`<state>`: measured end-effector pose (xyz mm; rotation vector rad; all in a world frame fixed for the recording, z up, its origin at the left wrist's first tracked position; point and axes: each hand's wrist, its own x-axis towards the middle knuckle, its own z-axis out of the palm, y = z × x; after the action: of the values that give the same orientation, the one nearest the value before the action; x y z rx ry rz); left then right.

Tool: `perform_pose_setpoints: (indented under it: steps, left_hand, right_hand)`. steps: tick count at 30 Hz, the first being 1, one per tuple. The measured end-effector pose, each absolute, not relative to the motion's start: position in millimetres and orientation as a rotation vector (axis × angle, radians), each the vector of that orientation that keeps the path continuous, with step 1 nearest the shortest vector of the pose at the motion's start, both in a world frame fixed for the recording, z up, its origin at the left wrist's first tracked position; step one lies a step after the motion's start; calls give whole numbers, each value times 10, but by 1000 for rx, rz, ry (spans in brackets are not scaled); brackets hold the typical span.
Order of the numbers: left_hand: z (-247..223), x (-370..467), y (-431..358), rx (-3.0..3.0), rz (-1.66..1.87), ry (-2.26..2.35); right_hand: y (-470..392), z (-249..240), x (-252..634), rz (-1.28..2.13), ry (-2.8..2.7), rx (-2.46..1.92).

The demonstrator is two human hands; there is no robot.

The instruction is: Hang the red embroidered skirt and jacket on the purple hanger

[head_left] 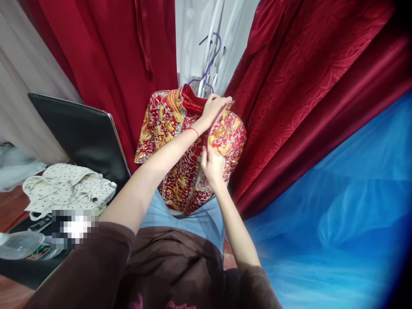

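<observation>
A red jacket point(180, 171) with gold and silver embroidery hangs in front of me on a purple hanger point(209, 64), its lower part at my lap. My left hand point(214, 109), with a thin red string at the wrist, is closed on the jacket near the collar and shoulder. Lower down, my right hand point(213, 166) pinches the edge of the front panel between thumb and fingers. The edge stands out from the body of the jacket between both hands. Most of my left fingertips are hidden behind the cloth.
Dark red curtains point(309, 86) hang on both sides of a white metal rack point(217, 43). At left stands a black chair point(77, 133) with a dotted white cloth bag point(71, 189) and a plastic bottle point(22, 244). Blue printed fabric point(347, 214) spreads at right.
</observation>
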<state>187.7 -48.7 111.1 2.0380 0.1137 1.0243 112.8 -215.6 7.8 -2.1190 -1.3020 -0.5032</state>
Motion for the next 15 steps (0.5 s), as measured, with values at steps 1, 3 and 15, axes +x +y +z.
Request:
perform_pose_setpoints:
  steps: [1, 3, 15]
  left_hand:
    - [1121, 1879, -466, 2094, 1025, 99]
    - [1133, 1866, -431, 2314, 1060, 65]
    - [1115, 683, 156, 2717, 1350, 627]
  right_hand:
    - [-2133, -45, 1186, -459, -1293, -2161]
    - [-2097, -223, 1333, -402, -1258, -2243]
    - [-1756, -57, 1636, -245, -1051, -2571]
